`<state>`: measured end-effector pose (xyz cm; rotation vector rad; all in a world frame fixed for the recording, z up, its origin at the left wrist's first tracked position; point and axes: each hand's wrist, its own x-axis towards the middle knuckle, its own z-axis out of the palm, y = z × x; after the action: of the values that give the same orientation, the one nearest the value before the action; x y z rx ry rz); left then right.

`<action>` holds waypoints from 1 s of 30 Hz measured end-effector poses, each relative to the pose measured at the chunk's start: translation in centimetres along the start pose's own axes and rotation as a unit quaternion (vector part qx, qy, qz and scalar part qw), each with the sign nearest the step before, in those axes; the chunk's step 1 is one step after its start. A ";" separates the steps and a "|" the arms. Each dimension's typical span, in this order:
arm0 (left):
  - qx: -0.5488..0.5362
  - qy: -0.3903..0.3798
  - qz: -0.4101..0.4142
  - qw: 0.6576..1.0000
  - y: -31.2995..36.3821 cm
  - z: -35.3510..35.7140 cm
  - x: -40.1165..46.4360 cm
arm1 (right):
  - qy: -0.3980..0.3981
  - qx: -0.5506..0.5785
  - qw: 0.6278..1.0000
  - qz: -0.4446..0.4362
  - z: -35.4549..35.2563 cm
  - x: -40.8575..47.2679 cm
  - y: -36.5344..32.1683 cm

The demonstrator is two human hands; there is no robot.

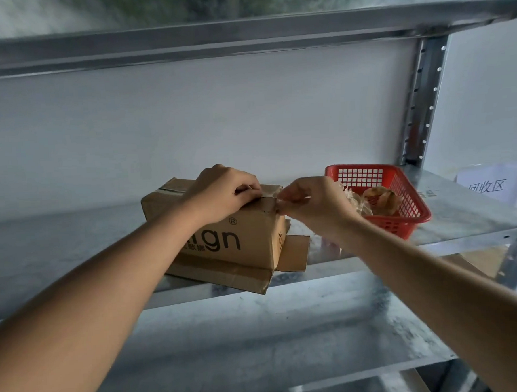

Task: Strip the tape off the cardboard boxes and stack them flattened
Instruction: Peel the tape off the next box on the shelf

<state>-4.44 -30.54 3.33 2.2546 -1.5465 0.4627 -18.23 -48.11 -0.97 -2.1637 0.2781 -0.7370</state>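
Cardboard box (238, 241) on metal shelf (462, 215), atop flattened cardboard (225, 277), left hand (224, 194) fingers curled, pressing box top, right hand (314, 205) pinching tape (277, 199) at corner, red basket (401, 200) just right holding crumpled tape.

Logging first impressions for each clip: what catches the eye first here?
Two bare hands meet at the top right corner of a brown cardboard box on a galvanised metal shelf: the left hand presses its top, the right hand pinches tape there. Right of them sits a red plastic mesh basket holding crumpled tape.
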 end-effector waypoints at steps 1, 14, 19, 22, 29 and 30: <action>-0.001 -0.001 -0.004 1.000 0.1 0.0 -0.1 | 0.032 0.013 0.999 0.008 0.5 -0.8 0.0; -0.007 -0.009 -0.034 0.999 0.4 0.2 0.0 | 0.085 -0.117 0.989 -0.023 2.8 -2.6 -0.7; -0.014 -0.007 -0.039 0.999 0.2 0.4 0.0 | 0.050 -0.065 0.997 -0.009 1.9 -2.1 -0.8; -0.017 -0.001 -0.041 0.999 0.3 0.5 0.0 | 0.056 -0.057 0.997 -0.001 1.6 -1.8 -1.1; -0.012 0.001 -0.026 1.000 0.1 0.5 0.1 | 0.044 -0.118 0.992 0.007 1.3 -0.9 -2.0; -0.013 0.000 -0.024 1.000 0.1 0.5 0.1 | 0.042 -0.127 0.991 0.007 1.3 -0.8 -2.0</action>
<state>-4.48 -30.94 2.96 2.2673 -1.4867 0.4269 -18.21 -45.60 -0.41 -2.3696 0.4508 -0.8221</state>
